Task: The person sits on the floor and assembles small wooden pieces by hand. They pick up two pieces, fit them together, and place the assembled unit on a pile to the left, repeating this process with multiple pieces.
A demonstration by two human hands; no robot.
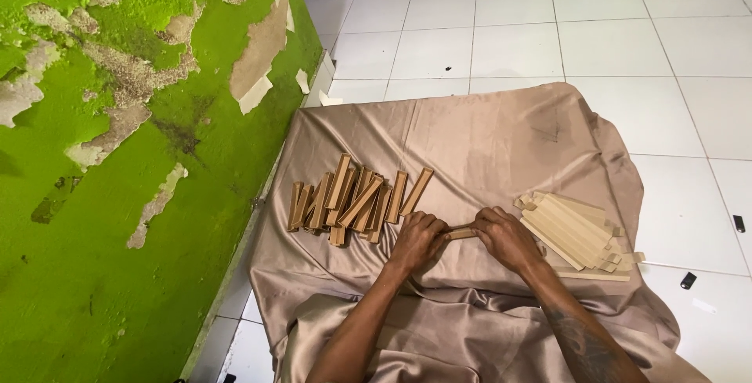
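Hands: left hand [417, 240] and right hand [505, 236], fingers closed on one small tan cardboard strip [462, 233] between them.
Left: pile of folded brown strips [354, 199].
Right: stack of flat pale strips [576, 230].
Surface: beige satin cloth [486, 140].
Risk: the slippery cloth could let the piles slide.
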